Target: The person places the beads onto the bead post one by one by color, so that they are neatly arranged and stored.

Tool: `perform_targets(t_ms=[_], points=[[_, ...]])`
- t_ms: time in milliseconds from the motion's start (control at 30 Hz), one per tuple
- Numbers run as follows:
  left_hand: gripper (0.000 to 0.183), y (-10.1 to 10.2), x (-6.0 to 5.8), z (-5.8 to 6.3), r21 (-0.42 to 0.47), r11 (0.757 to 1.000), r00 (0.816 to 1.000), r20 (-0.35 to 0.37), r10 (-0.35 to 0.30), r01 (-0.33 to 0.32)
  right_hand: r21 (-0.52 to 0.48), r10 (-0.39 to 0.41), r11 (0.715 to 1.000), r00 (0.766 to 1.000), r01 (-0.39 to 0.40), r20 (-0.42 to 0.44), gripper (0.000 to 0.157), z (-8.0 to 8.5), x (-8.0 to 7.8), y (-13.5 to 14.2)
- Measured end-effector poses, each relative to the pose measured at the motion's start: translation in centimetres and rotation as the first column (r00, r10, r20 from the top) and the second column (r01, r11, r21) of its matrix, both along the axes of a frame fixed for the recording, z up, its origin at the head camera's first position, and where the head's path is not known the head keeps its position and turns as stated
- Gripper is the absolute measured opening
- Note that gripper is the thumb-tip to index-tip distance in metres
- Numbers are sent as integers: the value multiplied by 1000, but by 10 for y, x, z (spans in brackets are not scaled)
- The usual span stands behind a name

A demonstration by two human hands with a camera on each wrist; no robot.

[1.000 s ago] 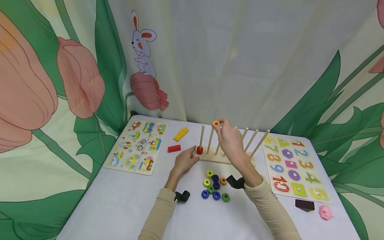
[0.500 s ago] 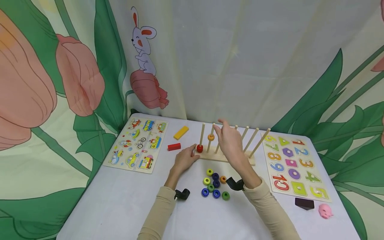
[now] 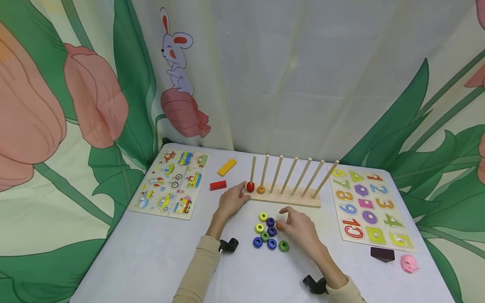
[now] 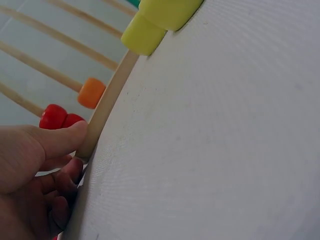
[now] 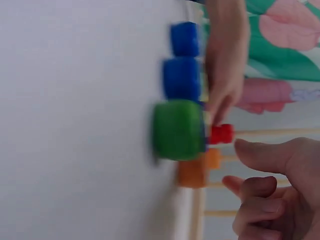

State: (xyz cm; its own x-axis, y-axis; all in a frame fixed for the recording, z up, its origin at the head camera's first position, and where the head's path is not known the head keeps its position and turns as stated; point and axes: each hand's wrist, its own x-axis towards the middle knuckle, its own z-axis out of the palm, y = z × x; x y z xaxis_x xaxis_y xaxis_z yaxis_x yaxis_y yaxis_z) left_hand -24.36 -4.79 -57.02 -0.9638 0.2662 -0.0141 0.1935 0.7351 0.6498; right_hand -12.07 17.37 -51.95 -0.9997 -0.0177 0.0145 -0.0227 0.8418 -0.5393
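Note:
A wooden peg rack (image 3: 299,200) with a row of upright pegs stands toward the back of the table. My left hand (image 3: 231,201) grips its left end, thumb against the base in the left wrist view. Red rings (image 3: 250,187) sit on the leftmost peg, and an orange ring (image 3: 261,190) is at the bottom of the second. My right hand (image 3: 301,229) is over a loose orange ring (image 3: 279,226), thumb and index finger apart, partly hiding it. Beside it lie loose yellow rings (image 3: 263,216), blue rings (image 3: 257,242) and green rings (image 3: 283,246).
A vehicle puzzle board (image 3: 170,185) lies at the left, a number puzzle board (image 3: 371,210) at the right. Near the rack are a red block (image 3: 217,185) and a yellow block (image 3: 227,167). A dark block (image 3: 382,254) and a pink pig toy (image 3: 409,263) lie front right.
My right hand let go of an orange ring on the second peg, and it dropped to the base. That hand then moved down to the loose rings. My left hand stayed at the rack.

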Motion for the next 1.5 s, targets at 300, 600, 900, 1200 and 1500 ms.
perform_targets(t_ms=[300,600,900,1200,1500], points=[[63,0,-2,-3,-1,1000,1000,-3,-8,8,44,-5,999,999,3,43,32,-21,14,3],[63,-1,-3,-3,-3,1000,1000,-6,-3,3,70,16,998,991,-7,-131,34,24,-2,-6],[63,-1,0,0,13,1000,1000,14,2,-3,24,48,999,892,-41,-450,36,99,-37,-28],[63,1,1,1,-4,1000,1000,-5,-10,10,-20,-8,1000,859,-3,-512,38,129,-73,-40],[64,-1,-1,-1,2,1000,1000,6,-12,12,-25,-11,1000,894,0,-449,41,123,-85,-46]])
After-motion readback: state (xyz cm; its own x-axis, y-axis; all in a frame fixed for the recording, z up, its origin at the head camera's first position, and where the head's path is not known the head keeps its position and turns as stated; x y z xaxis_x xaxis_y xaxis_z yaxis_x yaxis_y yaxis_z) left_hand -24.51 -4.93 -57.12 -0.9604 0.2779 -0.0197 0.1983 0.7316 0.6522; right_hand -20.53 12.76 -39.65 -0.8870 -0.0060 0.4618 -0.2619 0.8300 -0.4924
